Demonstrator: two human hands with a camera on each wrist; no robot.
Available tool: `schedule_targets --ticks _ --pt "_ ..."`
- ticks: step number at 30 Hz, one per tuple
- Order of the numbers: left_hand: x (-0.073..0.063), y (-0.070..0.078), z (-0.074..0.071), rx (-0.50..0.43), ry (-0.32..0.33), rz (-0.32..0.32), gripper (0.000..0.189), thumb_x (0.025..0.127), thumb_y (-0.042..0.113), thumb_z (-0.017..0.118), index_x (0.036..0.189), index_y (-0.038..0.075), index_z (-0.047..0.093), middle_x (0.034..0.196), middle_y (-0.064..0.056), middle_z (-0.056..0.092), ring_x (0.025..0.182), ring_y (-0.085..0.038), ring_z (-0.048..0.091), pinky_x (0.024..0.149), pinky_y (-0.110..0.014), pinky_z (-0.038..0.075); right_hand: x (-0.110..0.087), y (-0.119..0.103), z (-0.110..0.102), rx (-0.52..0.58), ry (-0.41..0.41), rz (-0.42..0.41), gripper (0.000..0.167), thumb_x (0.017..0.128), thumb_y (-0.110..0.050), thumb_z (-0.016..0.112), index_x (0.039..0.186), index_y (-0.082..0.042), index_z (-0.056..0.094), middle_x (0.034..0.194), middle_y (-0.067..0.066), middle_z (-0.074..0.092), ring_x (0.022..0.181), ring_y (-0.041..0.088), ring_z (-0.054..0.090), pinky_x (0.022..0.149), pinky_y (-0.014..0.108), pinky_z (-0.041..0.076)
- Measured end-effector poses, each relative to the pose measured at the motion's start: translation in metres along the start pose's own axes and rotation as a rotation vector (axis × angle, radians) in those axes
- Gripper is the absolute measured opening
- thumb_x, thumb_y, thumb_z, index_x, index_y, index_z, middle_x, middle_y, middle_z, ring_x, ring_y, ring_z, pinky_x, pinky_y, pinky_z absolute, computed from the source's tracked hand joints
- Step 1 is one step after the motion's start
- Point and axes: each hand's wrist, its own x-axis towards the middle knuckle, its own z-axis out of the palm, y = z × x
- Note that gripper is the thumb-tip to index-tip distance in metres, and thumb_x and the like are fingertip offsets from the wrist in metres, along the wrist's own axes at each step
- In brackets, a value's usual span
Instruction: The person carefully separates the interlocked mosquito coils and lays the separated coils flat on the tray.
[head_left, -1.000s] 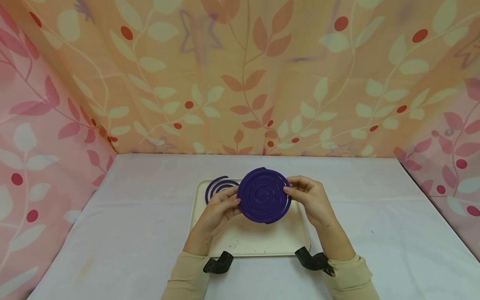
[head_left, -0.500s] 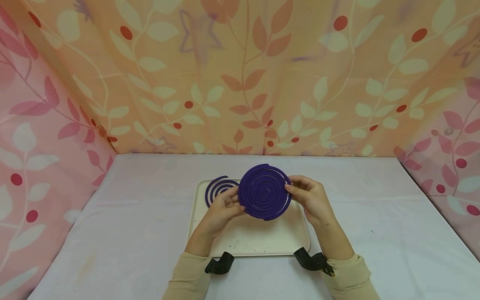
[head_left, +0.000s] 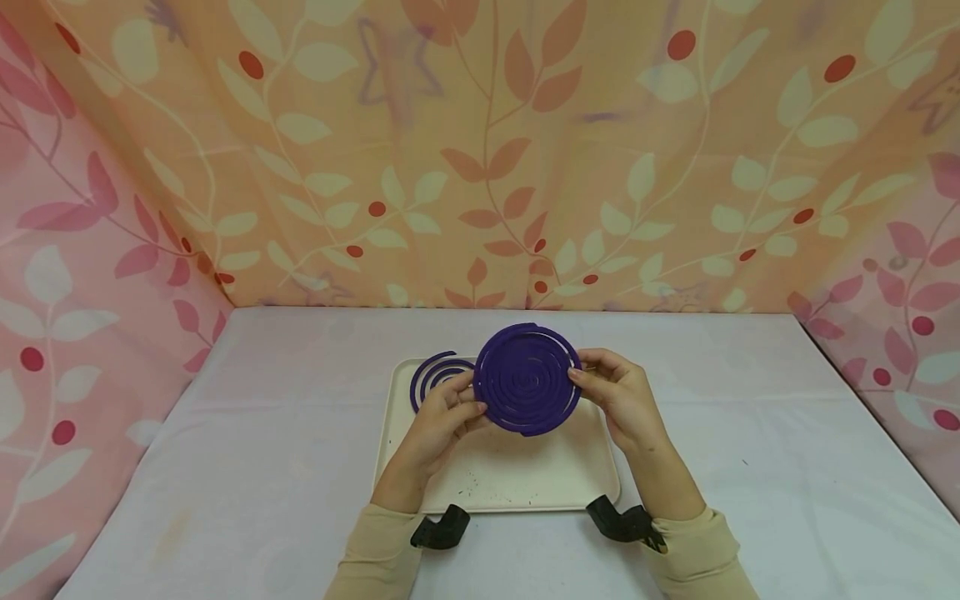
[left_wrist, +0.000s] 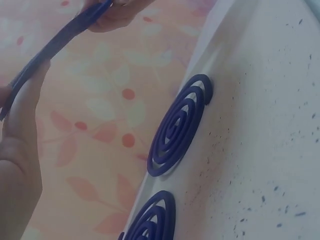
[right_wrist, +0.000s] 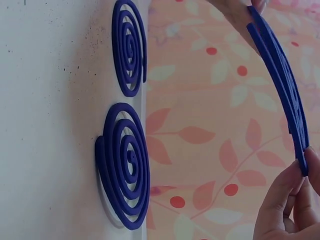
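Both hands hold up a dark purple mosquito coil [head_left: 527,380], a round disc of tightly nested spirals with narrow gaps. My left hand [head_left: 442,425] pinches its left edge, thumb in front and fingers behind. On the opposite edge, my right hand [head_left: 618,396] pinches it between thumb and fingertips. The right wrist view shows the disc edge-on as thin, slightly bowed layers, with the right hand's fingers [right_wrist: 280,195] at its lower end. Two looser single coils lie on the tray: one coil [left_wrist: 180,125] and another coil [left_wrist: 152,220]. From the head, the held disc hides one of them.
The cream rectangular tray [head_left: 525,487] stands under the hands, its surface sprinkled with small dark crumbs. A white cloth [head_left: 247,467] covers the table. Black wrist mounts [head_left: 442,529] sit at both cuffs. A leaf-patterned curtain [head_left: 480,167] closes off the back.
The held mosquito coil has risen a little. My left thumb slid lower along its edge, then came back up slightly. The coil lying on the tray has stayed put.
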Motion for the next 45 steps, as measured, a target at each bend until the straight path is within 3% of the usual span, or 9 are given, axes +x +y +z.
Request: schedule_targets --ticks 5,17,27,39,45 --pt "0.0018 -0.0006 0.0023 -0.099 0.059 0.000 0.038 0.090 -0.011 0.040 0.126 -0.022 0.036 0.093 -0.001 0.067 0.084 -0.010 0.065 0.075 -0.024 0.055 0.0002 0.0015 0.0002 0.000 -0.029 -0.029 0.027 0.082 0.016 0.059 0.088 -0.010 0.068 0.076 0.001 0.062 0.070 0.009 0.060 0.063 0.021 0.056" --pt "0.0009 0.0010 0.0013 -0.048 0.036 0.016 0.035 0.092 -0.011 0.042 0.126 -0.017 0.040 0.096 -0.001 0.069 0.085 -0.013 0.067 0.073 -0.024 0.056 0.0013 0.0028 -0.0020 -0.010 -0.029 -0.005 0.013 0.082 0.006 0.067 0.088 -0.006 0.067 0.077 0.002 0.062 0.069 0.009 0.061 0.064 0.022 0.056" --pt "-0.0001 0.0020 -0.0002 -0.033 0.027 0.008 0.037 0.091 -0.011 0.043 0.128 -0.017 0.038 0.098 -0.001 0.068 0.087 -0.014 0.067 0.075 -0.025 0.056 0.0013 0.0012 -0.0023 -0.018 -0.033 0.025 0.027 0.085 0.013 0.057 0.085 -0.011 0.068 0.078 0.000 0.065 0.069 0.009 0.063 0.065 0.023 0.056" --pt "0.0007 -0.0016 -0.0020 -0.017 0.015 0.031 0.037 0.091 -0.012 0.042 0.126 -0.020 0.036 0.099 0.000 0.067 0.088 -0.013 0.066 0.075 -0.024 0.056 0.0017 0.0014 -0.0026 -0.046 -0.028 -0.008 0.024 0.084 0.012 0.060 0.085 -0.010 0.069 0.077 0.000 0.065 0.069 0.008 0.063 0.064 0.022 0.056" --pt "0.0010 -0.0019 -0.0028 0.009 0.038 0.039 0.033 0.091 -0.011 0.044 0.123 -0.019 0.041 0.100 -0.001 0.067 0.089 -0.014 0.066 0.077 -0.027 0.056 0.0014 0.0007 -0.0029 -0.017 -0.056 0.023 0.026 0.085 0.012 0.059 0.084 -0.012 0.070 0.078 0.000 0.067 0.069 0.009 0.064 0.064 0.022 0.056"
